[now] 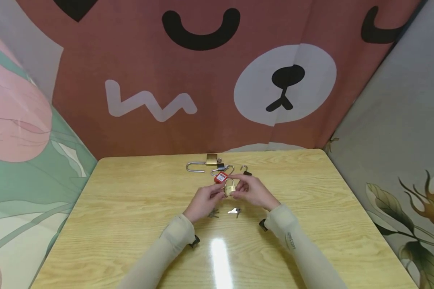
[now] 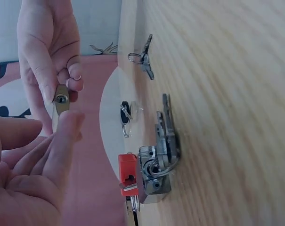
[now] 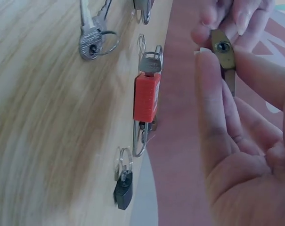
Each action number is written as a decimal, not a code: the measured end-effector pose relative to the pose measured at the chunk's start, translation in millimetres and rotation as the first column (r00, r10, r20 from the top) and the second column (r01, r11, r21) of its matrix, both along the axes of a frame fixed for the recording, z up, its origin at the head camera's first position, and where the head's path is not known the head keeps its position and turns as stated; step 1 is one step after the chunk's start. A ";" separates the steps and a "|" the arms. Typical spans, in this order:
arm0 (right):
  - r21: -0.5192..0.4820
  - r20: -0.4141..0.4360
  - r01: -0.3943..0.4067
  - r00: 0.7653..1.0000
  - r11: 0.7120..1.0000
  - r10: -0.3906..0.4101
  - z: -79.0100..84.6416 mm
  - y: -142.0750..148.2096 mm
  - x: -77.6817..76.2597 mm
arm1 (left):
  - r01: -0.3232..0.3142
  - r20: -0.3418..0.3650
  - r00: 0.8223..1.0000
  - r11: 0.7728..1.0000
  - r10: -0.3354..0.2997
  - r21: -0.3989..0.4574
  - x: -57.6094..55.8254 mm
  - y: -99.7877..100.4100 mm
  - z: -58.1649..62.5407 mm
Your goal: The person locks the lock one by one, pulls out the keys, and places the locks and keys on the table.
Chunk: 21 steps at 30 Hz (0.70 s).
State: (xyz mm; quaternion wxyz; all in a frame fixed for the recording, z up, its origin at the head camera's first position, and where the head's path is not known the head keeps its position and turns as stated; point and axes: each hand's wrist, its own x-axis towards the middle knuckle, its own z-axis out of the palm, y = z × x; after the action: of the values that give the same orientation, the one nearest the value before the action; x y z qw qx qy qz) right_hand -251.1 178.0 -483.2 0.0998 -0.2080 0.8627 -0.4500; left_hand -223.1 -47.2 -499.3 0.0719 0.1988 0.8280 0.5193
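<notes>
Left hand (image 1: 204, 199) and right hand (image 1: 254, 189) both pinch a brass padlock (image 1: 230, 190); beyond it lies a red padlock (image 1: 221, 178), on its near side silvery keys (image 1: 234, 210).

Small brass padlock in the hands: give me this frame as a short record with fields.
held: small brass padlock, keyhole visible in both wrist views
left hand: pinches its left side
right hand: pinches its right side
nearer the person: silver keys, more keys
beyond the hands: red padlock; large padlock, shackle open
surface: wooden table
</notes>
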 end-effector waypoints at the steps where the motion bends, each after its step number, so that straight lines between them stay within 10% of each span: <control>1: 0.008 0.010 0.001 1.000 1.000 -0.002 -0.5 0.5 -0.4 | 0.006 0.000 1.000 1.000 -0.006 -0.014 0.0 0.3 0.0; 11: 0.086 0.072 -0.012 0.997 0.996 0.006 -15.7 6.0 -4.4 | 0.060 -0.101 0.991 0.955 -0.093 -0.290 1.4 9.4 -11.5; 21: 0.158 0.042 -0.040 0.999 0.987 0.034 -29.2 4.2 -4.2 | 0.084 -0.122 0.983 0.934 -0.134 -0.346 5.4 17.7 -21.6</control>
State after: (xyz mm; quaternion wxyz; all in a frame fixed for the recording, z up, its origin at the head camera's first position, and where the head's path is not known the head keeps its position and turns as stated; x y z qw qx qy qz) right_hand -255.2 182.2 -512.4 0.1412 -0.2066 0.8896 -0.3820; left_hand -217.7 -29.5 -520.9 0.0740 0.2659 0.8958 0.3483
